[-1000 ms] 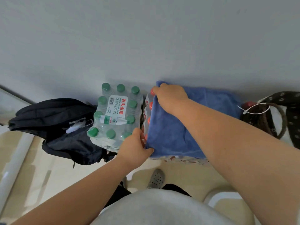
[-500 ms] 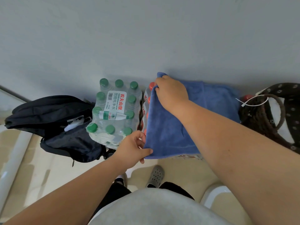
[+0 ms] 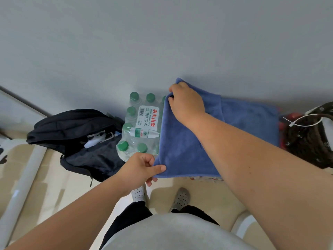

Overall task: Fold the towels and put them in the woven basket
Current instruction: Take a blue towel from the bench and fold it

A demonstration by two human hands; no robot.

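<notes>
Your left grip [image 3: 142, 166] pinches the blue towel [image 3: 248, 123] by its near corner, your right grip [image 3: 185, 103] its far corner. That edge has lifted leftward over the water-bottle pack [image 3: 137, 123], so a fold looks begun; the woven basket [image 3: 306, 147] sits right.

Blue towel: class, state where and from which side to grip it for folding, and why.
Grip its two left corners, coming from the left: the blue towel lies flat, so only edges offer purchase. The left hand pinches the near corner, the right hand the far one.
</notes>
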